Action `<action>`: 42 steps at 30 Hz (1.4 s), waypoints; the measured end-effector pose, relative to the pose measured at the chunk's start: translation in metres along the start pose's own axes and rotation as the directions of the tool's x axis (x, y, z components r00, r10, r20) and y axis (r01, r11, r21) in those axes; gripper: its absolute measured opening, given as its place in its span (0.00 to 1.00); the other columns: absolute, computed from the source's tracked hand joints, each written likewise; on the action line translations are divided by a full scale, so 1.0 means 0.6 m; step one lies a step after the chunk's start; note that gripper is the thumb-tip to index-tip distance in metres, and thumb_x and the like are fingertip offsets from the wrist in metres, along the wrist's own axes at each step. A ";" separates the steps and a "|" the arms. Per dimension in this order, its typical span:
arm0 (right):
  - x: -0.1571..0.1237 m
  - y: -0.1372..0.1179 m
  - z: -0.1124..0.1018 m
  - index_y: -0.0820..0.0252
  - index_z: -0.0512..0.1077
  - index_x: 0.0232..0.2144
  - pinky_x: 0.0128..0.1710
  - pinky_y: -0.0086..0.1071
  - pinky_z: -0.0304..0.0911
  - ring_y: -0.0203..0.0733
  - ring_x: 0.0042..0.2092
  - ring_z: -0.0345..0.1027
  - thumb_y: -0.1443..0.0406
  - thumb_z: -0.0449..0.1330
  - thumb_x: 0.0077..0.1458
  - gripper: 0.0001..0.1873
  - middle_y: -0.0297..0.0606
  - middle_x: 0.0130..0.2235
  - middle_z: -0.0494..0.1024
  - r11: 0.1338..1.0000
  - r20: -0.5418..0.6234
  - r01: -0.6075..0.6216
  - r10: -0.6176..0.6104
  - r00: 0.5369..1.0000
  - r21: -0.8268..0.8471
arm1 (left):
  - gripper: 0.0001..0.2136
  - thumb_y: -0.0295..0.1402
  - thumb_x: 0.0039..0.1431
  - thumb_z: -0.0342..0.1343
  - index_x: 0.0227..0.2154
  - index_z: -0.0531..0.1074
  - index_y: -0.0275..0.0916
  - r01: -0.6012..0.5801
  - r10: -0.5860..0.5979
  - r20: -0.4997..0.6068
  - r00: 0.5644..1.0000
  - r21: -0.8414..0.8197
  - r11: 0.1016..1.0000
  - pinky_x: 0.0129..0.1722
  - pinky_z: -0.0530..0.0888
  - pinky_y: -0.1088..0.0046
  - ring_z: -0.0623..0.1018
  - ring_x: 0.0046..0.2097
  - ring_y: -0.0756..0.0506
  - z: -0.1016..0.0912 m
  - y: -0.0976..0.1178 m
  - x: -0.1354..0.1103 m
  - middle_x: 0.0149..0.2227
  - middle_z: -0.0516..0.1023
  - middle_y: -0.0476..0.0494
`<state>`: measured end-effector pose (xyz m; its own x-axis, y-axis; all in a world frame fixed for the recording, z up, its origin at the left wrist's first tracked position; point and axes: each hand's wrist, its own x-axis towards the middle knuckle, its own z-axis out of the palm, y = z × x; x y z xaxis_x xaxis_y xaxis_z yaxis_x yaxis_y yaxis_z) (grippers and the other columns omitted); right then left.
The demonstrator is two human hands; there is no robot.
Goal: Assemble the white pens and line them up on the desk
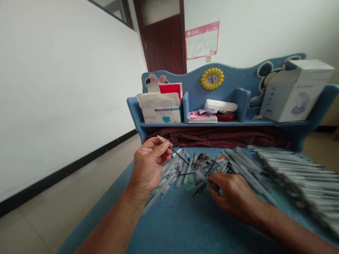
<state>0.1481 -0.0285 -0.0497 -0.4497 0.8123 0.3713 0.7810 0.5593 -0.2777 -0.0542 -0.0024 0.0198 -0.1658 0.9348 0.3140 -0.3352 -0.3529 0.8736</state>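
Note:
My left hand (148, 164) is raised over the table, its thumb and fingers pinching a thin dark pen refill (180, 156) with a whitish end. The refill slants down to the right. Lower on the right, my right hand (235, 194) is closed on a clear pen barrel (202, 177). The refill's lower tip is at or close to the barrel's near end; whether it is inside I cannot tell. Beneath both hands lie loose clear pen parts (165, 180) and several dark refills. More clear barrels (245, 165) lie beyond my right hand.
A long stack of pens (299, 173) lines the right of the blue table (185, 225). Behind are a folded checked cloth (212, 137) and a blue shelf (225, 124) holding a mask box (161, 114), papers, a red case (226, 116) and a white carton (291, 95).

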 end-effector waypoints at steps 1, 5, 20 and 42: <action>0.000 0.000 0.000 0.60 0.64 0.24 0.27 0.27 0.50 0.35 0.27 0.66 0.70 0.50 0.50 0.06 0.33 0.25 0.71 1.000 0.001 0.002 -0.002 1.000 0.002 | 0.07 0.24 0.41 0.61 0.25 0.69 0.34 0.004 -0.004 -0.002 1.000 0.003 1.000 0.20 0.66 0.82 0.70 0.23 0.55 0.000 -0.001 0.000 0.26 0.73 0.50; 0.001 -0.003 -0.002 0.60 0.64 0.24 0.27 0.27 0.50 0.34 0.27 0.65 0.71 0.50 0.50 0.06 0.33 0.25 0.71 1.000 0.008 0.002 -0.002 1.000 0.010 | 0.07 0.25 0.41 0.62 0.25 0.69 0.34 0.047 -0.047 0.019 0.999 0.008 0.999 0.21 0.67 0.82 0.70 0.23 0.55 0.004 -0.007 -0.003 0.26 0.73 0.50; 0.001 -0.013 -0.002 0.60 0.65 0.23 0.23 0.25 0.50 0.30 0.23 0.57 0.68 0.53 0.51 0.06 0.29 0.21 0.67 0.928 -0.121 -0.021 0.071 0.990 0.371 | 0.06 0.28 0.45 0.61 0.28 0.73 0.34 0.132 -0.193 0.316 0.929 0.204 0.970 0.21 0.66 0.80 0.69 0.24 0.54 0.026 -0.044 -0.039 0.26 0.73 0.48; 0.103 0.078 -0.029 0.60 0.75 0.28 0.26 0.25 0.56 0.35 0.28 0.67 0.62 0.51 0.53 0.14 0.35 0.25 0.75 0.950 0.087 -0.301 0.294 0.952 0.083 | 0.05 0.31 0.48 0.57 0.25 0.72 0.34 0.177 -0.282 0.295 0.913 0.337 0.925 0.15 0.57 0.82 0.65 0.18 0.56 0.012 -0.041 -0.023 0.22 0.73 0.48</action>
<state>0.1640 0.0451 -0.0243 -0.2357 0.9521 0.1949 0.8414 0.3003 -0.4494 -0.0373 -0.0061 -0.0034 0.2170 0.9646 0.1498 -0.0272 -0.1474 0.9887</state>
